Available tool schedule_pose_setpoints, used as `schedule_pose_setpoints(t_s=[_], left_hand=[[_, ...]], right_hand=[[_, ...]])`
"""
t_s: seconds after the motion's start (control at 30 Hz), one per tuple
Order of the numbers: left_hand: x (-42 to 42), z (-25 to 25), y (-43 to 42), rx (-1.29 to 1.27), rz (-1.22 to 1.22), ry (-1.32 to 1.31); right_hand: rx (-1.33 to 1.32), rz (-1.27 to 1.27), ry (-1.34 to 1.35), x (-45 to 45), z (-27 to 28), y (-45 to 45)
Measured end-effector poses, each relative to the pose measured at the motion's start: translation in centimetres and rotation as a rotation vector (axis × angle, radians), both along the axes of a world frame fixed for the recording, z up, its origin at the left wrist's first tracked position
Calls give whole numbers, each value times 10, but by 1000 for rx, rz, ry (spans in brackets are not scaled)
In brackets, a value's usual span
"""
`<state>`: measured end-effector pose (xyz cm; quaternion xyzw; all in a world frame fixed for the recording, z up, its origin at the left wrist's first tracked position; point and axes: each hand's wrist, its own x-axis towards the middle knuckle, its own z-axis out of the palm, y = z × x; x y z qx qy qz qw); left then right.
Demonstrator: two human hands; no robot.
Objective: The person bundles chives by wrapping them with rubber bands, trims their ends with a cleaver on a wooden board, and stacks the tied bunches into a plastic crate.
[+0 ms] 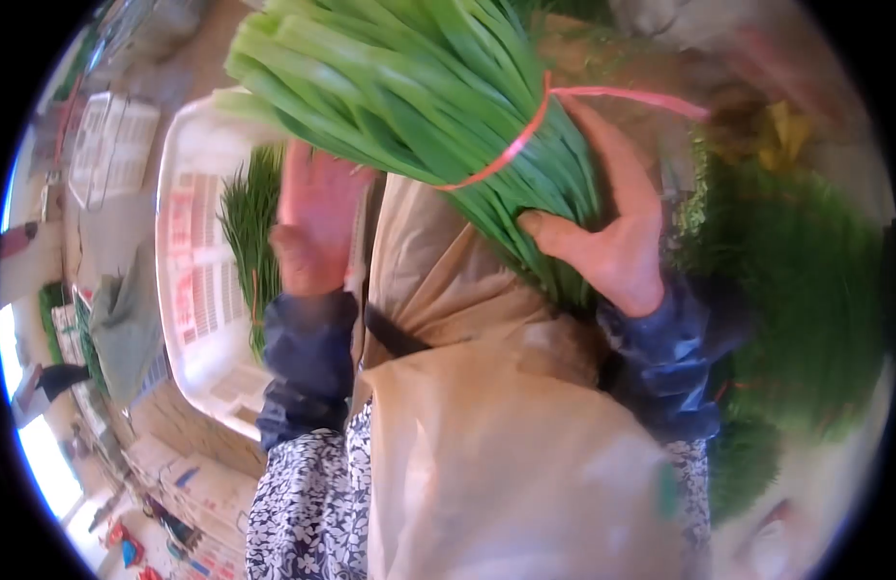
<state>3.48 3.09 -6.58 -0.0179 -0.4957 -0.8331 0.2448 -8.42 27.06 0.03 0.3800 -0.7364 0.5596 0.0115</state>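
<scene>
A white plastic crate (190, 372) stands beside the lap (433, 256). Above the lap is a thick, pink-tied chive bundle (438, 92); inside the crate, a slimmer bunch (249, 217). The right hand (626, 232) grips the bundle; the left hand (314, 222) is spread.

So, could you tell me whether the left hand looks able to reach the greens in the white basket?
Probably yes: the left hand is open and beside the greens in the white basket in this view, with nothing visibly between them.
</scene>
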Motion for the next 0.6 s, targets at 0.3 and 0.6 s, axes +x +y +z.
schedule_pose_setpoints(t_s=[0.3, 0.6], left_hand=[[-86, -15, 59, 185, -224, -122], [-78, -37, 54, 369, -231, -122]], right_hand=[[190, -155, 245, -7, 13, 8], [174, 33, -290, -16, 6, -2]])
